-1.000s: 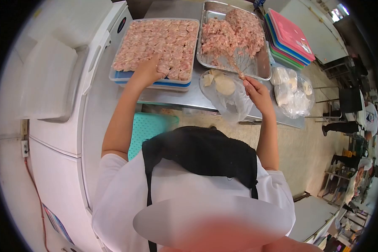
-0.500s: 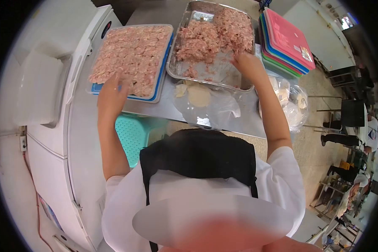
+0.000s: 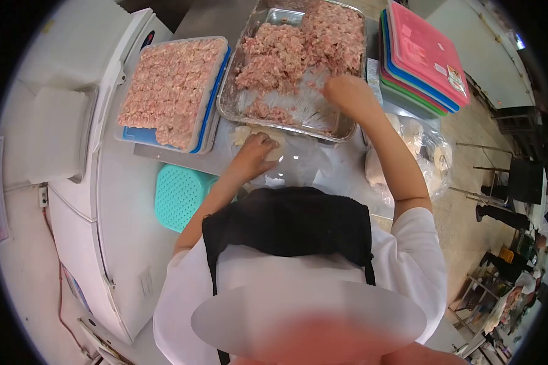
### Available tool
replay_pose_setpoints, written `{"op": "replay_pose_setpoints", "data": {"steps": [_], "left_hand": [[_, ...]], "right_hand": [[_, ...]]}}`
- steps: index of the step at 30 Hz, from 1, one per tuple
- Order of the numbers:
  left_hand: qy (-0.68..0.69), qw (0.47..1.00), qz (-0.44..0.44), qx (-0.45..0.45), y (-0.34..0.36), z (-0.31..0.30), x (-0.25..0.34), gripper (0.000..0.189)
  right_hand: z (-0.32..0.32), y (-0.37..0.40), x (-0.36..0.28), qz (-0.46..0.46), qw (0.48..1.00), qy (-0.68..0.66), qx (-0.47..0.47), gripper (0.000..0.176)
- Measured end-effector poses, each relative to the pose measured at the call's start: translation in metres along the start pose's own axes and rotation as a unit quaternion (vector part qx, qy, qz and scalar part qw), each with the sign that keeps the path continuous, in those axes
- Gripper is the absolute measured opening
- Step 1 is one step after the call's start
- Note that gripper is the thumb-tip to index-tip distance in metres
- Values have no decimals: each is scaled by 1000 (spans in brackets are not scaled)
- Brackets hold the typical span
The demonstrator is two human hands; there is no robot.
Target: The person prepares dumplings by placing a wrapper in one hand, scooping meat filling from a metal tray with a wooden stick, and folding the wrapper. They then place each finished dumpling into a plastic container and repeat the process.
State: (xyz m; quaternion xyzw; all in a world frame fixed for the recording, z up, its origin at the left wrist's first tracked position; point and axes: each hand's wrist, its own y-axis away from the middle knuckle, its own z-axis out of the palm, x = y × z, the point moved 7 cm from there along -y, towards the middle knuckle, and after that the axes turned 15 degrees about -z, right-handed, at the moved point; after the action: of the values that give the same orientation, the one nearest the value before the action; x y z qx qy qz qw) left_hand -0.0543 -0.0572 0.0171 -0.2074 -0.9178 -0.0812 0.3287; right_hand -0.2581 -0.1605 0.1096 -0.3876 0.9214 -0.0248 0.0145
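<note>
My left hand (image 3: 256,156) is over the pale round wrappers (image 3: 275,152) lying on clear plastic at the table's near edge, its fingers bent apart above them. Inside the deep metal tray (image 3: 225,100), my right hand (image 3: 349,95) reaches to the ground meat (image 3: 332,36), fingertips hidden at the meat's near right side. Further left, rows of pressed-together meat portions (image 3: 173,76) fill most of a flat tray with a blue sheet (image 3: 141,135) showing at its near left corner.
Stacked coloured lids (image 3: 423,55) stand right of the metal tray. A bag of round pale wrappers (image 3: 435,155) lies at the right edge. A turquoise basket (image 3: 178,198) is below the table, a white freezer (image 3: 73,188) at left. People are far right.
My left hand has moved right, from the tray of portions to the wrappers. My right hand stays at the meat, slightly further left. The view has shifted a little.
</note>
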Motion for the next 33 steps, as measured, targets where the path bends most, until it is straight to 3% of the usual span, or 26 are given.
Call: {"op": "replay_pose_setpoints", "data": {"steps": [3, 4, 8, 10, 14, 17, 21, 23, 24, 25, 26, 27, 29, 30, 32, 33], "left_hand": [[-12, 1000, -10, 13, -2, -1, 0, 27], [-11, 1000, -20, 4, -1, 2, -6, 25], [85, 992, -90, 3, 0, -3, -21, 19], [26, 996, -44, 79, -4, -16, -13, 17], [-101, 982, -10, 162, -13, -20, -17, 15], [-67, 989, -81, 109, -18, -16, -37, 16], [14, 987, -48, 151, -10, -32, -34, 17], [49, 985, -37, 162, -3, -48, -25, 18], [133, 978, -80, 138, 0, -49, -30, 17], [215, 962, -122, 112, 3, -49, -34, 16], [294, 938, -163, 85, 4, -45, -40, 15], [444, 872, -198, 59, 3, -40, -49, 14], [700, 667, -256, 1, 2, -23, -61, 12], [718, 639, -273, -25, 4, -24, -58, 14], [754, 580, -301, -71, 5, -32, -46, 20], [719, 626, -290, -81, 6, -31, -46, 23]], "right_hand": [[37, 15, -16, -72, 995, -1, 66, 21], [31, 12, -40, -65, 995, -64, -35, 16], [19, -3, -36, -76, 994, -38, -63, 20], [17, -23, -13, -48, 995, -53, -67, 28], [65, -33, -45, -64, 987, -145, -35, 32], [22, -23, -73, -32, 986, -131, -102, 35], [3, -13, -29, 27, 988, -57, -139, 33], [16, -9, -43, -4, 997, -25, -76, 28], [29, -11, -61, -13, 998, -36, -45, 27], [33, -16, -80, -22, 999, -44, -13, 26], [32, -23, -100, -1, 999, -23, -47, 22], [26, -24, -97, 15, 997, -39, -61, 22], [13, -27, -88, 45, 992, -75, -87, 21], [15, -26, -79, 2, 992, -41, -116, 20], [7, -27, -80, 32, 992, -19, -119, 21], [5, -27, -83, 47, 991, -9, -122, 22]]}}
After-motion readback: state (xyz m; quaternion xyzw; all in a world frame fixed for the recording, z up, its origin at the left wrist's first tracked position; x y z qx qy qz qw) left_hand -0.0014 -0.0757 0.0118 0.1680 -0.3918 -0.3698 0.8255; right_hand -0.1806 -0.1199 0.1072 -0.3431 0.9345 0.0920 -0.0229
